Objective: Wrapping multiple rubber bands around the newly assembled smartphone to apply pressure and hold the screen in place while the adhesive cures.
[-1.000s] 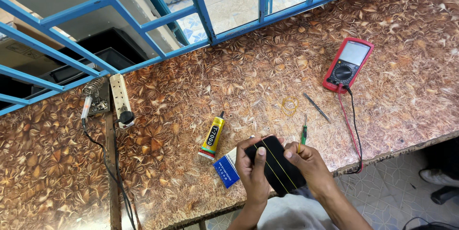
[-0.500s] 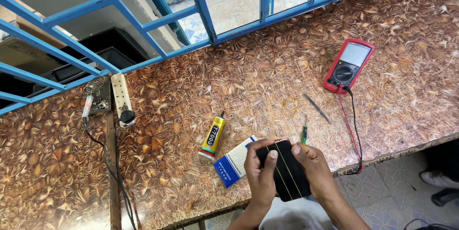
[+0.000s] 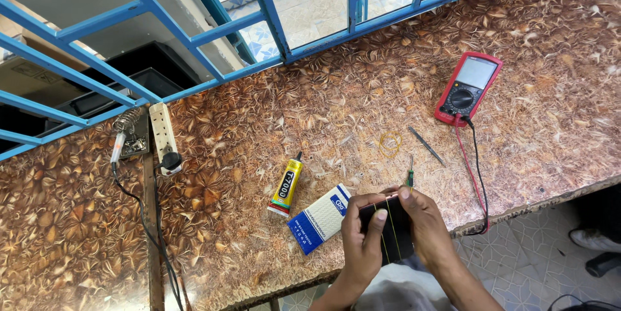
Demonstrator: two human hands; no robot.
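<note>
Glossy brown patterned worktop [image 3: 259, 233]; both hands [image 3: 394, 233] grip flat black slab [image 3: 396, 236].

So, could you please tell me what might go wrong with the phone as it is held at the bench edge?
1. Both hands, left hand and right hand, hold the black phone at the bench's edge, partly over the floor; a slip could drop it.
2. The thin yellow bands around it might snap or slide off.
3. The glue tube lies close by; a leak could smear the blue and white box.
</note>
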